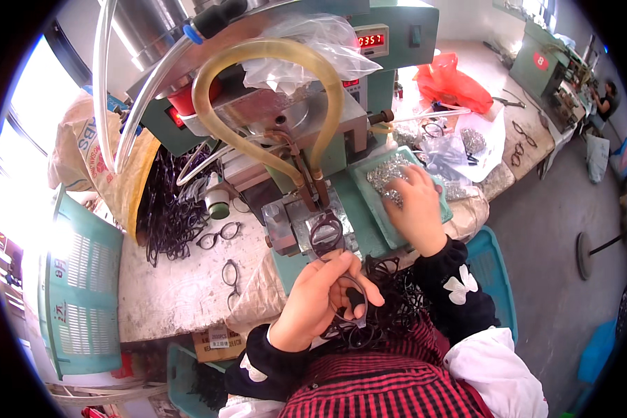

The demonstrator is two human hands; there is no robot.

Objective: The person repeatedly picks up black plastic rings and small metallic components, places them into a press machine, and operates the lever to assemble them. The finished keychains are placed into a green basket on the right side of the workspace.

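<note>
The glasses frame [364, 296] was clamped in left fingers [338, 267]; whether right fingers [416, 184], above the tray [377, 221], were together, I couldn't tell.

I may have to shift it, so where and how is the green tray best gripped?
The tray is probably best pinched at its long left rim, from above: that raised edge shows bare, the metal bits lie mostly toward the far end, and the right hand covers part of the right side. Keep it level.
</note>
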